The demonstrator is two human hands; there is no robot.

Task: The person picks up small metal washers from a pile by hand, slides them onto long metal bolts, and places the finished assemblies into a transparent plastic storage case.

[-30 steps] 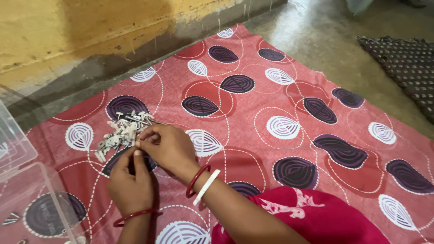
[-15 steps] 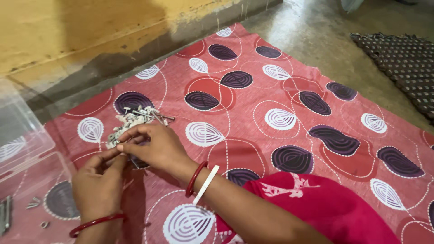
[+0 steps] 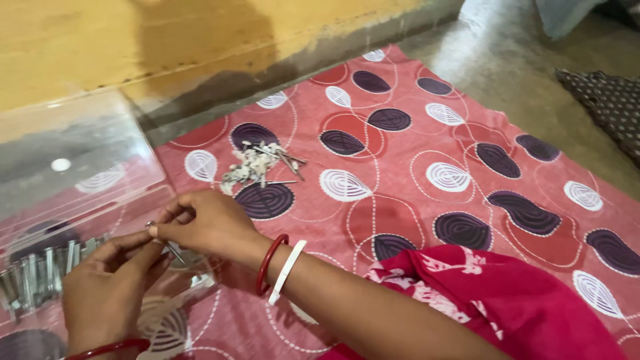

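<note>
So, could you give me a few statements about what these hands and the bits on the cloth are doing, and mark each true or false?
1. Both hands pinch one thin metal pin together. True: the left hand and right hand meet on it.
2. The right wrist is bare. False: it wears a red bangle and a white bangle.
3. A small pile of white and metal bits lies on the red patterned cloth. True.
4. The clear plastic box sits right of the pile. False: it is left of it.
</note>
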